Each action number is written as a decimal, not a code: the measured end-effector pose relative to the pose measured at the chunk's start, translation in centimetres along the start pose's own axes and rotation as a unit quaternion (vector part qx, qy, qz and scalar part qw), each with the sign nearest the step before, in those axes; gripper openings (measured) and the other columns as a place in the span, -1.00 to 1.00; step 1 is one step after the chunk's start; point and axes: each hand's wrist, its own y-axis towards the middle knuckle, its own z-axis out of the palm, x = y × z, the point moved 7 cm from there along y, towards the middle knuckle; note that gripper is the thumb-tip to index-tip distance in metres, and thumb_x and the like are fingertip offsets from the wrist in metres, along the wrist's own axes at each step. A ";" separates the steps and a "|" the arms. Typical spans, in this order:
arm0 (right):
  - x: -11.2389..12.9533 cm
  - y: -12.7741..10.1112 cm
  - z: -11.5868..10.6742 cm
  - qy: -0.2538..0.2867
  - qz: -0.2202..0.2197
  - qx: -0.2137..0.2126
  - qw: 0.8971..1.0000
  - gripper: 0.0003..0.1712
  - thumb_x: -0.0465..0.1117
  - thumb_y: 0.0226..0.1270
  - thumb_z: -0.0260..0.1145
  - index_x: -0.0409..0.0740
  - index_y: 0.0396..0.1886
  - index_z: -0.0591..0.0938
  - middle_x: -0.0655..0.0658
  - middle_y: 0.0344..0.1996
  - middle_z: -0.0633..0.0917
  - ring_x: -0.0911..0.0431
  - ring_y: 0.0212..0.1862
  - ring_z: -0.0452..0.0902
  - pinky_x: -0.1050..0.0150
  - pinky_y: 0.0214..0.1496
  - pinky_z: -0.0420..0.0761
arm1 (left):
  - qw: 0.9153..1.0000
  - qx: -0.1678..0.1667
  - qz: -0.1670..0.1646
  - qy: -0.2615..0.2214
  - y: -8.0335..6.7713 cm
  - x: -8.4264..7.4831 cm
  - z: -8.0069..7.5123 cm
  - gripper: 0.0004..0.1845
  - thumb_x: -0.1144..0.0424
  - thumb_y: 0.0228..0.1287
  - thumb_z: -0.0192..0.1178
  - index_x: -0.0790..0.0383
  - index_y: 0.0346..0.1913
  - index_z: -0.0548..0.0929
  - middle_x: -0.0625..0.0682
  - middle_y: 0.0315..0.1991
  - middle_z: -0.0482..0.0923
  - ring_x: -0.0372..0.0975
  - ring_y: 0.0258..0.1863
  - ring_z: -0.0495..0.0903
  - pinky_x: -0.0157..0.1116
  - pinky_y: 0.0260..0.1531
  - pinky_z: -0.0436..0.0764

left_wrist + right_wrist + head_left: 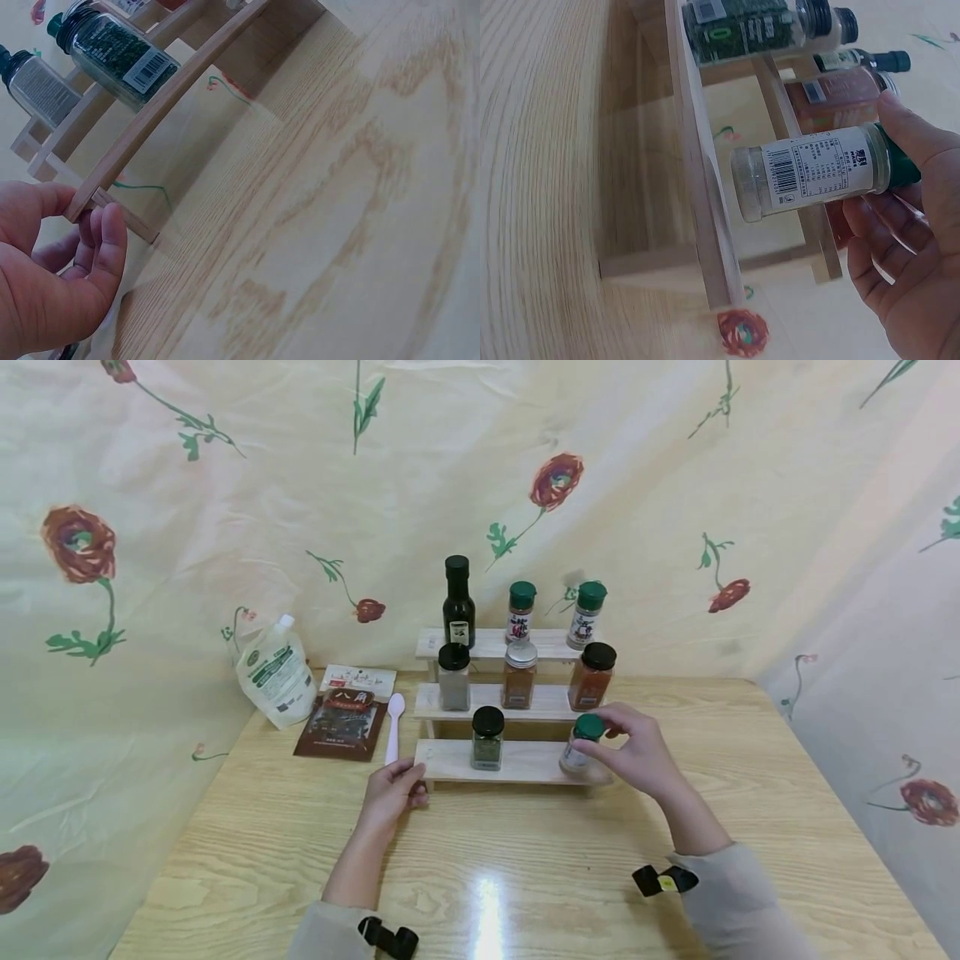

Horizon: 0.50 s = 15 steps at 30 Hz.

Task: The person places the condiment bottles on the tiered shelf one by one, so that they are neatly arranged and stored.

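Note:
A three-tier wooden spice rack (536, 764) stands on the table. My left hand (393, 789) grips the left end of its lowest step; in the left wrist view the thumb lies over the board's end and the fingers curl beneath. My right hand (637, 752) holds a green-capped spice shaker (821, 171) by the cap, at the right end of that step. The shaker is clear with a white printed label, and its base is close over the board. A square jar of green flakes with a black lid (487, 743) stands left of it on the same step.
The middle step bears a black-lidded jar of pale powder (454, 681), a silver-lidded jar (519, 677) and a reddish jar (591, 678). On top stand a dark bottle (459, 606) and two green-capped shakers. To the left are a white pouch (277, 677), a brown packet (347, 717) and a spoon (394, 727).

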 end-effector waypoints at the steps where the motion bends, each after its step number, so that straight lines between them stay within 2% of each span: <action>1: 0.0 0.1 0.2 0.001 0.004 0.003 1.000 -0.65 -0.29 0.12 0.61 -0.14 -0.08 0.73 0.02 -0.24 0.70 0.20 -0.24 0.54 0.22 -0.19 0.64 | 1.000 0.002 0.000 0.000 0.0 0.0 0.1 -0.58 0.39 0.46 0.19 0.59 0.25 0.45 0.05 -0.35 0.56 -0.30 -0.50 0.57 -0.41 -0.47 0.71; 4: 0.2 0.3 0.9 0.004 0.013 0.011 1.000 -0.64 -0.27 0.13 0.60 -0.16 -0.06 0.73 0.01 -0.21 0.70 0.19 -0.23 0.54 0.11 -0.19 0.67 | 1.000 0.005 0.003 -0.002 0.0 0.1 0.1 -0.58 0.39 0.46 0.19 0.59 0.24 0.45 0.04 -0.37 0.55 -0.30 -0.51 0.57 -0.42 -0.48 0.71; 7: 0.5 0.5 1.4 0.016 0.009 0.009 1.000 -0.63 -0.28 0.12 0.61 -0.18 -0.06 0.73 -0.02 -0.20 0.71 0.17 -0.23 0.55 0.09 -0.21 0.68 | 1.000 0.008 0.004 -0.003 -0.1 0.0 0.2 -0.58 0.38 0.46 0.20 0.59 0.24 0.45 0.05 -0.37 0.56 -0.31 -0.51 0.57 -0.42 -0.48 0.70; 12: 0.6 0.8 2.3 0.026 -0.001 0.011 1.000 -0.64 -0.30 0.11 0.61 -0.21 -0.08 0.73 -0.05 -0.23 0.71 0.13 -0.26 0.56 0.18 -0.25 0.68 | 1.000 0.008 0.005 -0.005 -0.1 0.0 0.2 -0.58 0.38 0.46 0.19 0.60 0.24 0.45 0.05 -0.36 0.56 -0.30 -0.50 0.57 -0.42 -0.47 0.71; 15: 0.4 0.7 2.8 0.017 0.010 0.017 1.000 -0.62 -0.27 0.12 0.61 -0.21 -0.06 0.72 -0.04 -0.24 0.70 0.12 -0.26 0.55 0.27 -0.26 0.66 | 1.000 0.006 0.004 -0.004 -0.1 0.2 0.2 -0.60 0.39 0.46 0.18 0.60 0.23 0.45 0.06 -0.36 0.54 -0.28 -0.49 0.57 -0.41 -0.45 0.72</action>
